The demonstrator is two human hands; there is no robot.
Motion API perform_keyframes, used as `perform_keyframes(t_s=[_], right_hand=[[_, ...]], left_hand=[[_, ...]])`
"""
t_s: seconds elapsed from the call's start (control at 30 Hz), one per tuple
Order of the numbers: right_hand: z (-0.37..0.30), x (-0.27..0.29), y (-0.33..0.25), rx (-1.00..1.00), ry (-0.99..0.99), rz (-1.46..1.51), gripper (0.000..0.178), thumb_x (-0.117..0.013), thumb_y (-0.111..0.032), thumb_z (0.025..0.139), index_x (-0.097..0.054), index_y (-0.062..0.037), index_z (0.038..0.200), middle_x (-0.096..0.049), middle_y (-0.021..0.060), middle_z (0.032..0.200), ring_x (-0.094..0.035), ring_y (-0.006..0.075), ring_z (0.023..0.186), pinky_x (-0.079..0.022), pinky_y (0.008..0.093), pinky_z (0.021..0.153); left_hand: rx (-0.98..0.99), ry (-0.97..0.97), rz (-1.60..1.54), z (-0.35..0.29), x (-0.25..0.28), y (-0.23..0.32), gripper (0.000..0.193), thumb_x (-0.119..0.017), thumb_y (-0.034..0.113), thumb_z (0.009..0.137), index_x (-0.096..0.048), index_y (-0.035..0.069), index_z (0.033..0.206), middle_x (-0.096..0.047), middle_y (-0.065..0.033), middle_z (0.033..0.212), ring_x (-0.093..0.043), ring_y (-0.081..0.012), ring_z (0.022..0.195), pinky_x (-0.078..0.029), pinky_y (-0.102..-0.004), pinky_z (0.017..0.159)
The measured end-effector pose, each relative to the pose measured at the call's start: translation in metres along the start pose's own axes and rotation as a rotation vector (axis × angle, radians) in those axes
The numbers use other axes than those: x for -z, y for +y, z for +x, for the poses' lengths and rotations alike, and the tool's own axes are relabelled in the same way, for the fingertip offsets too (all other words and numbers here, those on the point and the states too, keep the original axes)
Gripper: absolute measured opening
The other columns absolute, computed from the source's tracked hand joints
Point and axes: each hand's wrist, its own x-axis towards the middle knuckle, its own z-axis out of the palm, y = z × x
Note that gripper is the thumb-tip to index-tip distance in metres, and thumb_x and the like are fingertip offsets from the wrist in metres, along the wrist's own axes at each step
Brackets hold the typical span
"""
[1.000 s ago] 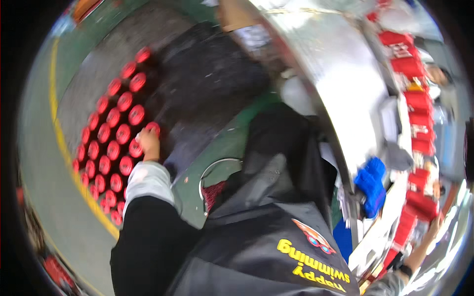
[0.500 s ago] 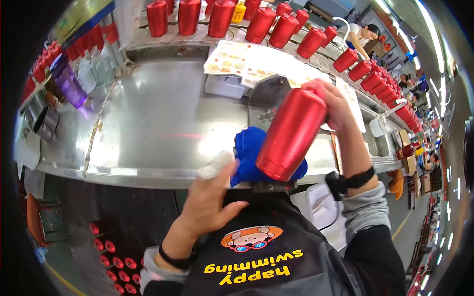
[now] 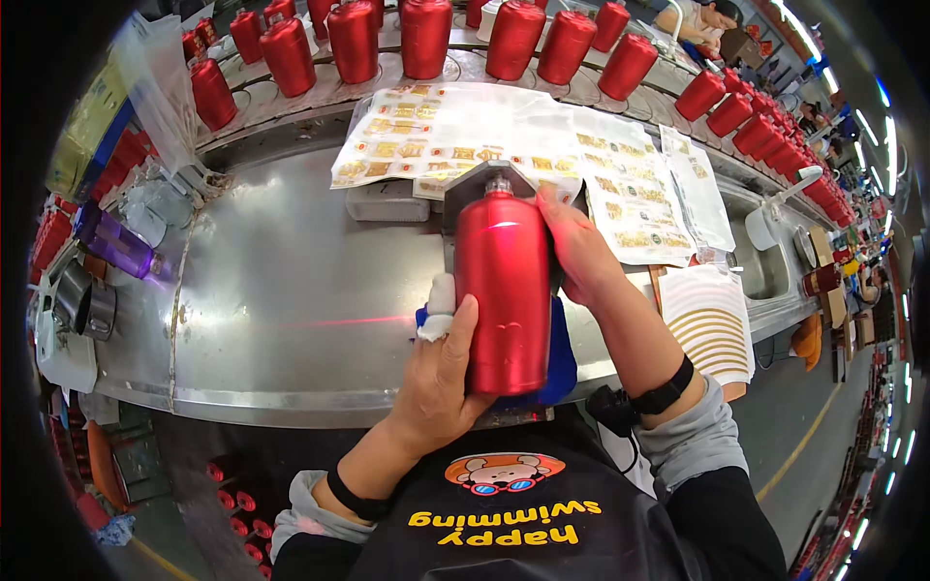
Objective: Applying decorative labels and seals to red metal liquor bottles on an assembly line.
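Observation:
A glossy red bottle [image 3: 504, 290] with a clear glass neck lies in front of me, neck pointing away, above a dark metal stand [image 3: 455, 198] and a blue cloth [image 3: 562, 363]. My left hand [image 3: 438, 378] grips its base end from the left, thumb along the side and fingers partly hidden beneath. White wrapping [image 3: 441, 308] covers one finger of that hand. My right hand [image 3: 581, 247] is closed on the bottle's right shoulder near the neck, with some fingers hidden behind it. Sheets of gold-printed labels [image 3: 426, 126] are spread just beyond the stand.
Red bottles [image 3: 426, 39] stand along a curved conveyor [image 3: 387, 73] at the back. A purple bottle [image 3: 116, 242] and metal cups [image 3: 82, 305] are at left. A sink [image 3: 770, 276] and gold-striped sheets [image 3: 707, 324] lie to the right. Another person [image 3: 697, 24] works far right.
The red bottle has moved left and turned from tilted to nearly straight over the stand. My left hand has come up to its base. My head view has shifted.

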Motion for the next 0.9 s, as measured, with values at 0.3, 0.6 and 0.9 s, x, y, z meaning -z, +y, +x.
perform_keyframes(t_s=[0.3,0.6,0.9], right_hand=[[0.086,0.106,-0.057,0.074,0.305,-1.139,0.041,-0.063,-0.043,0.089,-0.067,-0.0020,0.088,-0.064,0.0092,0.080,-0.058,0.0190,0.071,-0.046,0.0359,0.062],[0.103,0.125,-0.053,-0.007,0.108,-1.004,0.031,-0.066,-0.034,0.086,-0.063,-0.0046,0.079,-0.054,-0.0008,0.069,-0.046,0.0111,0.061,-0.038,0.0308,0.052],[0.108,0.097,-0.055,-0.157,0.073,-1.047,0.038,-0.066,-0.043,0.086,-0.062,-0.0062,0.077,-0.045,-0.0007,0.060,-0.042,0.0128,0.058,-0.033,0.0310,0.050]], left_hand=[[-0.026,0.004,0.082,0.012,0.000,0.008,0.089,-0.078,0.016,0.074,-0.029,0.002,0.148,-0.044,-0.0284,0.139,-0.046,-0.0448,0.124,-0.033,-0.0506,0.106],[-0.044,0.026,0.169,0.011,0.000,0.006,0.092,-0.080,0.014,0.071,-0.029,0.004,0.147,-0.033,-0.0319,0.147,-0.036,-0.0484,0.134,-0.032,-0.0495,0.108],[-0.042,0.020,0.155,0.014,0.003,0.012,0.098,-0.082,0.018,0.070,-0.026,0.005,0.149,-0.046,-0.0265,0.136,-0.050,-0.0426,0.118,-0.038,-0.0485,0.101]])
